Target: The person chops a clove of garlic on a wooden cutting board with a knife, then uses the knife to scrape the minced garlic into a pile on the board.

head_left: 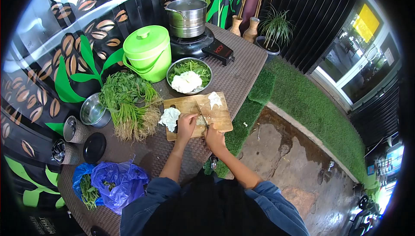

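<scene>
A wooden cutting board (185,104) lies on the brown woven-textured table, with a knife (202,114) across it. My right hand (215,137) is closed around the knife's handle at the board's near edge. Over the board's middle, my left hand (187,125) has its fingers bent together beside the blade; what they hold, if anything, is too small to make out. Small pale bits lie near the fingertips. A crumpled white piece (169,118) rests at the board's left, and another white piece (215,100) at its far right. Behind the board, a metal bowl (209,83) holds cut greens and white pieces.
Leafy greens with roots (129,102) lie left of the board, near a steel bowl (94,110). A green lidded bucket (147,57) and a pot (187,19) on a stove stand behind. Blue bags (119,184) sit at the near left.
</scene>
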The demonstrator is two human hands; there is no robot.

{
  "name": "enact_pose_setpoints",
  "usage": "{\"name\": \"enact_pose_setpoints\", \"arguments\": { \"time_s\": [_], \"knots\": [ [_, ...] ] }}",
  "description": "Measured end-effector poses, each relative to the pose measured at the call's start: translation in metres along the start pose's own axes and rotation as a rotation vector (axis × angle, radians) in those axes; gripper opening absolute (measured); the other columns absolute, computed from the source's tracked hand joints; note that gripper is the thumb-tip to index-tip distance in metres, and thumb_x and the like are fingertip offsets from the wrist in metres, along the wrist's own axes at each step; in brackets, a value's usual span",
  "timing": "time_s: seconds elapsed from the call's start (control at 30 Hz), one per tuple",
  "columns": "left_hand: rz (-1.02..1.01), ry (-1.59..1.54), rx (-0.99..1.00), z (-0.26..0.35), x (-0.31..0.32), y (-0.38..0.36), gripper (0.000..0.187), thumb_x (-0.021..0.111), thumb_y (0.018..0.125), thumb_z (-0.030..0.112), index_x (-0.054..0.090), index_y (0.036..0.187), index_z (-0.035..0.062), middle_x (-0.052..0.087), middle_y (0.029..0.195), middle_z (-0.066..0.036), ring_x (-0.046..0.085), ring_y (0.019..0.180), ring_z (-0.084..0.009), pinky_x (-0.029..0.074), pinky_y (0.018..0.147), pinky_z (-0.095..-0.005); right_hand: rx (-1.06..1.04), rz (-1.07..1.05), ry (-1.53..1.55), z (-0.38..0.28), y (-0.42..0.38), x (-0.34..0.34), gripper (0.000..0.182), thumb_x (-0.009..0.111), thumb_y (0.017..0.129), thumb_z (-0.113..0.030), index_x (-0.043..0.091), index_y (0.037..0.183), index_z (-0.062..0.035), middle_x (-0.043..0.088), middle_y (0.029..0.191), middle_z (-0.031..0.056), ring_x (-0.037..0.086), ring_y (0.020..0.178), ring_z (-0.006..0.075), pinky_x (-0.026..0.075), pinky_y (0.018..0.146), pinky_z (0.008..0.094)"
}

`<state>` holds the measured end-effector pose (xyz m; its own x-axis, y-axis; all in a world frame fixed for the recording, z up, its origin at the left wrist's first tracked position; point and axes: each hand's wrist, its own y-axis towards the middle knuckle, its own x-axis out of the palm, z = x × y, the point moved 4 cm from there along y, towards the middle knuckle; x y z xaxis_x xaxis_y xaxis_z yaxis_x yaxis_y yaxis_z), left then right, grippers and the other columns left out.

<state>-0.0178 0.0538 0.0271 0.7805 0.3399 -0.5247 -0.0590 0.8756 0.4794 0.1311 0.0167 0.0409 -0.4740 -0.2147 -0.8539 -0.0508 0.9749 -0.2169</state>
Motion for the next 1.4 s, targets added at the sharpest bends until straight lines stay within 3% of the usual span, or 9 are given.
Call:
{"name": "enact_pose_setpoints", "arguments": {
  "time_s": [0.07, 0.17, 0.37, 0.67, 0.73, 0.83, 0.9, 1.1, 1.4],
  "knots": [
    [0.021, 0.017, -0.003, -0.002, 0.001, -0.003, 0.015, 0.064, 0.079, 0.002, 0.073, 0.091, 0.0049, 0.069, 0.087, -0.013, 0.061, 0.084, -0.0281, 0.048, 0.075, -0.0366, -0.084, 0.103, 0.003, 0.005, 0.012, 0.009, 0.040, 0.048, 0.092, -0.033, 0.048, 0.103, 0.0047, 0.064, 0.088, 0.0297, 0.064, 0.087, 0.0447, 0.051, 0.076, 0.0515],
    [0.145, 0.068, -0.025, -0.004, -0.005, -0.011, 0.014, 0.065, 0.078, 0.001, 0.072, 0.090, 0.0027, 0.068, 0.086, -0.014, 0.062, 0.084, -0.0290, 0.048, 0.076, -0.0362, -0.066, 0.016, 0.010, 0.007, 0.028, 0.001, 0.039, 0.047, 0.092, -0.033, 0.049, 0.102, 0.0048, 0.064, 0.088, 0.0292, 0.064, 0.086, 0.0445, 0.052, 0.075, 0.0507],
    [-0.031, -0.059, 0.019, -0.005, 0.001, -0.017, 0.012, 0.068, 0.076, 0.003, 0.071, 0.087, 0.0008, 0.064, 0.085, -0.015, 0.059, 0.082, -0.0298, 0.048, 0.073, -0.0375, -0.016, 0.003, -0.014, -0.001, 0.003, 0.001, 0.041, 0.045, 0.093, -0.035, 0.050, 0.102, 0.0046, 0.064, 0.091, 0.0294, 0.064, 0.089, 0.0442, 0.051, 0.077, 0.0512],
    [-0.024, -0.305, -0.326, -0.003, 0.011, -0.022, 0.018, 0.071, 0.076, 0.005, 0.071, 0.093, 0.0007, 0.067, 0.087, -0.014, 0.061, 0.075, -0.0264, 0.049, 0.070, -0.0342, -0.040, -0.035, 0.036, 0.004, 0.018, -0.007, 0.042, 0.043, 0.094, -0.035, 0.047, 0.107, 0.0044, 0.063, 0.094, 0.0304, 0.063, 0.092, 0.0452, 0.049, 0.080, 0.0537],
    [-0.037, -0.089, -0.016, 0.005, 0.006, -0.021, 0.018, 0.073, 0.075, 0.003, 0.071, 0.093, -0.0002, 0.068, 0.087, -0.013, 0.063, 0.071, -0.0218, 0.050, 0.067, -0.0303, -0.024, -0.037, 0.016, 0.003, 0.008, -0.001, 0.042, 0.044, 0.093, -0.035, 0.047, 0.107, 0.0043, 0.063, 0.094, 0.0307, 0.062, 0.092, 0.0455, 0.049, 0.080, 0.0541],
    [-0.015, -0.103, -0.037, 0.009, 0.002, -0.027, 0.018, 0.073, 0.075, 0.005, 0.071, 0.092, 0.0005, 0.069, 0.088, -0.012, 0.061, 0.071, -0.0213, 0.049, 0.067, -0.0295, 0.027, -0.001, 0.066, 0.005, 0.005, 0.009, 0.043, 0.044, 0.094, -0.036, 0.049, 0.106, 0.0050, 0.063, 0.096, 0.0308, 0.062, 0.091, 0.0459, 0.049, 0.080, 0.0530],
    [-0.013, -0.099, -0.045, 0.005, 0.006, -0.025, 0.017, 0.073, 0.076, 0.006, 0.072, 0.092, 0.0017, 0.069, 0.088, -0.011, 0.061, 0.074, -0.0212, 0.049, 0.068, -0.0300, -0.107, 0.148, -0.011, 0.000, 0.010, 0.005, 0.044, 0.045, 0.094, -0.036, 0.047, 0.107, 0.0055, 0.063, 0.095, 0.0308, 0.063, 0.091, 0.0458, 0.050, 0.078, 0.0525],
    [-0.006, -0.013, -0.059, 0.015, 0.000, -0.026, 0.014, 0.070, 0.078, 0.011, 0.073, 0.090, 0.0056, 0.070, 0.089, -0.007, 0.056, 0.083, -0.0243, 0.047, 0.077, -0.0338, -0.085, -0.119, 0.005, -0.002, 0.014, -0.020, 0.043, 0.047, 0.094, -0.034, 0.043, 0.109, 0.0063, 0.061, 0.096, 0.0322, 0.063, 0.091, 0.0462, 0.050, 0.078, 0.0535],
    [0.011, 0.070, -0.021, 0.018, -0.002, -0.026, 0.011, 0.070, 0.078, 0.012, 0.073, 0.088, 0.0074, 0.068, 0.087, -0.006, 0.054, 0.087, -0.0259, 0.046, 0.077, -0.0356, -0.024, -0.002, 0.061, -0.003, 0.012, 0.007, 0.040, 0.045, 0.094, -0.033, 0.043, 0.109, 0.0040, 0.061, 0.098, 0.0322, 0.061, 0.091, 0.0482, 0.049, 0.080, 0.0545]
  ]
}}
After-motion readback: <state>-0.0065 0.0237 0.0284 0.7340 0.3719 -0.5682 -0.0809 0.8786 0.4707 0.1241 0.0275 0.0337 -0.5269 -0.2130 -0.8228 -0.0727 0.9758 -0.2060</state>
